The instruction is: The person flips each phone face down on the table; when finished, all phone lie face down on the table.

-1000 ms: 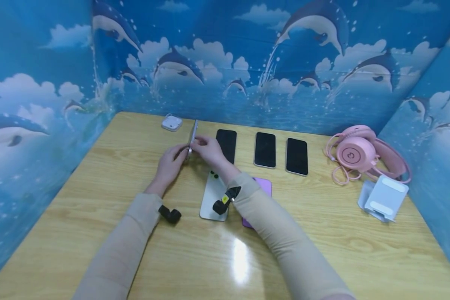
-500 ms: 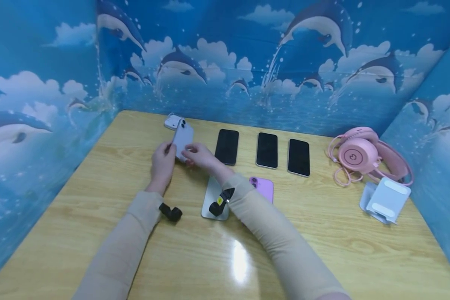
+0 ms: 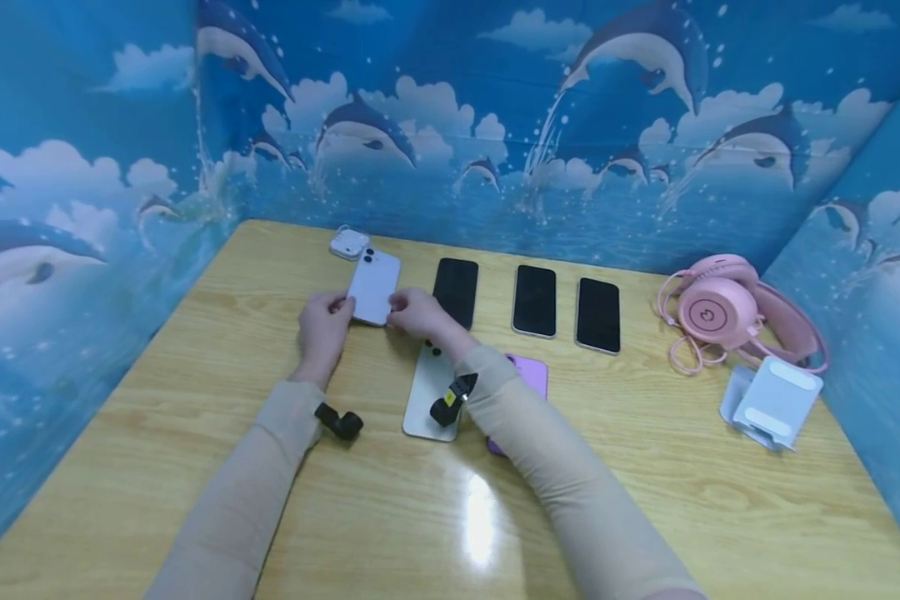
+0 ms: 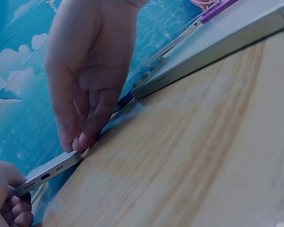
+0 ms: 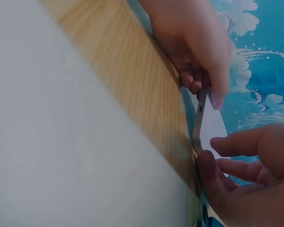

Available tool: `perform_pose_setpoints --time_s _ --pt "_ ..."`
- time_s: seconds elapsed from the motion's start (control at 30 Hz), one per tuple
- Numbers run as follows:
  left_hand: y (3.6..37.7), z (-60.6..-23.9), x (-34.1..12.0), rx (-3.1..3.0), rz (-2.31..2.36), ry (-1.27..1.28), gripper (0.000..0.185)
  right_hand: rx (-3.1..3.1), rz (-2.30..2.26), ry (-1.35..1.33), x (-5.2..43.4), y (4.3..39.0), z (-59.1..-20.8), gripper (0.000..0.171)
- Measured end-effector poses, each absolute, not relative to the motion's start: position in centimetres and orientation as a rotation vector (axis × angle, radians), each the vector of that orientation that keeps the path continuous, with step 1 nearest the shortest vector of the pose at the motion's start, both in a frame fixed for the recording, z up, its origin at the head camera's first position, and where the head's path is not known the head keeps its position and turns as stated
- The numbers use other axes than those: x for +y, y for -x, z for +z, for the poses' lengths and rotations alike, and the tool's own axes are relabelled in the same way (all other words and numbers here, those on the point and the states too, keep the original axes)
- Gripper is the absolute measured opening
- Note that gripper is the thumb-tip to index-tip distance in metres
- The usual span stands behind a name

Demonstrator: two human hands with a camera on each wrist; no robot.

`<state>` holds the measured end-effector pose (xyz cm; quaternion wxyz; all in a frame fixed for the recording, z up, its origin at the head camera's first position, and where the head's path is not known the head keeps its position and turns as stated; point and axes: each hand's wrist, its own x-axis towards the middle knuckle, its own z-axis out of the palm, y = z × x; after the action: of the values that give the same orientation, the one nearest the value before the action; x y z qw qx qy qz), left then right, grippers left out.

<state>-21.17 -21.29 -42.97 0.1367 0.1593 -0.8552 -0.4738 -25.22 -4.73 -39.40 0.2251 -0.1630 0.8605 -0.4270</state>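
Observation:
A pale lilac phone (image 3: 376,287) is between both hands near the back left of the table, its back and two camera lenses facing up. My left hand (image 3: 322,333) grips its left lower edge, thumb on top and fingers curled beneath, as the left wrist view shows. At the opposite lower corner, my right hand (image 3: 423,318) pinches the phone with its fingertips. The charging port shows on the phone's bottom edge (image 4: 46,176) in the left wrist view. Just behind the phone lies a small white square case (image 3: 349,242).
Three dark-screened phones lie face up in a row: one (image 3: 456,292), another (image 3: 535,300) and a third (image 3: 598,315). A whitish phone (image 3: 425,400) and a purple phone (image 3: 532,375) lie under the right forearm. Pink headphones (image 3: 708,312) and a light-blue stand (image 3: 776,400) are at right.
The lilac phone has gone from standing edge-on between the hands to lying much flatter, back up. My left hand has shifted slightly left, and the right hand stays at the phone's right side.

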Motion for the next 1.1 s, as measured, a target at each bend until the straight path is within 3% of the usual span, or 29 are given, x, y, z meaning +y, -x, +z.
perform_pose_setpoints --time_s 0.3,0.6,0.77,1.1 --pt "21.4 -42.8 -20.9 -2.659 -1.244 -0.322 0.034 2.49 -1.1 0.407 -4.4 25.8 -39.3 0.032" --pt "21.4 -42.7 -20.6 -2.574 -1.327 -0.347 0.033 2.381 -1.195 0.448 -3.3 25.7 -39.2 0.035" --pt "21.2 -42.6 -20.4 -2.464 -1.42 -0.413 0.031 2.207 -1.375 0.467 -0.4 25.4 -38.4 0.039" --pt "21.0 -42.8 -20.2 -2.398 -1.539 -0.326 0.033 2.176 -1.573 0.232 7.2 25.2 -38.6 0.038"
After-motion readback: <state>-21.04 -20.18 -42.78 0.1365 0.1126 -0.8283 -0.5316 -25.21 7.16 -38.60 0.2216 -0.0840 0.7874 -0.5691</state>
